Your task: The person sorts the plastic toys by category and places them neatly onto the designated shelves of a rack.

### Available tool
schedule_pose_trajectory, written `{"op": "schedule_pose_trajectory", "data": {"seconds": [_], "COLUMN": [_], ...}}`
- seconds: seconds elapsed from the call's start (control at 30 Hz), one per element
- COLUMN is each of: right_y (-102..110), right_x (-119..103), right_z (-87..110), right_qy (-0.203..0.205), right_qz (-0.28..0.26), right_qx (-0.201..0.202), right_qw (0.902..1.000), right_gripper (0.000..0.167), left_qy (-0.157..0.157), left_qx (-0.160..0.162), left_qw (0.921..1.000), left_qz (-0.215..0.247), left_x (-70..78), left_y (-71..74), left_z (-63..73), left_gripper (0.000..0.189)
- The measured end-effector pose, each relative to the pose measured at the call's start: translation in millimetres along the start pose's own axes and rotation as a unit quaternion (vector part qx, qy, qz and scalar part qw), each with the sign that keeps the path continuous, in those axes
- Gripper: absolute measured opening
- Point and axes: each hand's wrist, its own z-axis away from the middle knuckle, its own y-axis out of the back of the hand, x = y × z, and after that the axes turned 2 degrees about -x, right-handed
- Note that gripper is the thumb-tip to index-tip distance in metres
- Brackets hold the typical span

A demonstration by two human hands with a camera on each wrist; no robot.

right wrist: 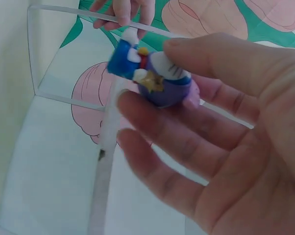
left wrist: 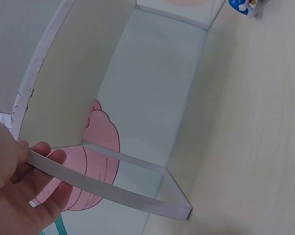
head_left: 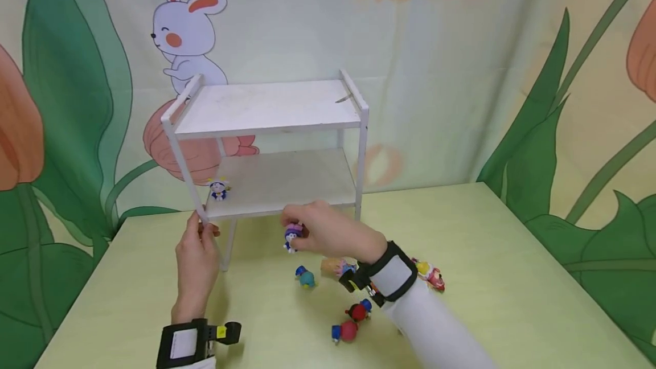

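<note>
My right hand (head_left: 335, 232) pinches a small cartoon cat figurine (head_left: 292, 237) just in front of the lower board of a white two-tier shelf (head_left: 266, 108). In the right wrist view the figurine (right wrist: 159, 88) is tilted, with purple and blue on its body and a gold star at its front; thumb and fingers hold its head end. My left hand (head_left: 197, 261) grips the shelf's front left leg (left wrist: 108, 187) around the height of the lower board. A white and blue figurine with yellow on top (head_left: 218, 189) stands on that board's left end.
Several more figurines lie on the pale table (head_left: 502, 255): a teal one (head_left: 306, 278), a red and black one (head_left: 360, 310), a red one with blue (head_left: 346, 332), and a red and yellow one (head_left: 430, 275) beside my right forearm. Behind the shelf hangs a printed backdrop (head_left: 435, 61).
</note>
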Motion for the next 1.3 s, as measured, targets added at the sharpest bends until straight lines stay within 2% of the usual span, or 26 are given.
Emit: {"op": "schedule_pose_trajectory", "data": {"seconds": [0.2, 0.43, 0.63, 0.8, 0.97, 1.3], "right_y": [11, 18, 21, 13, 8, 6], "right_x": [-1, 3, 12, 17, 12, 10], "right_z": [-30.1, -65.5, -93.7, -115.1, -130.9, -146.1], "right_qy": [-0.005, -0.034, -0.058, -0.076, -0.089, -0.123], "right_qz": [0.032, 0.041, 0.055, 0.068, 0.077, 0.064], "right_qx": [-0.003, 0.016, 0.025, 0.018, -0.008, -0.022], "right_qw": [0.9995, 0.9985, 0.9965, 0.9946, 0.993, 0.9901], "right_gripper": [0.017, 0.028, 0.024, 0.021, 0.019, 0.013], "left_qy": [0.001, 0.005, 0.006, 0.003, 0.004, 0.007], "left_qx": [0.003, -0.003, -0.001, 0.001, -0.002, -0.001], "left_qw": [1.0, 1.0, 1.0, 1.0, 1.0, 0.9999], "left_qz": [0.001, -0.001, -0.005, -0.009, -0.007, -0.01], "left_x": [0.5, 2.0, 0.7, 0.1, -0.2, -2.6], "left_y": [1.2, -0.3, -1.1, 0.2, 1.3, -0.3], "left_z": [0.0, -1.1, -2.7, -2.0, -1.3, -1.4], "left_gripper": [0.042, 0.042, 0.042, 0.041, 0.041, 0.042]}}
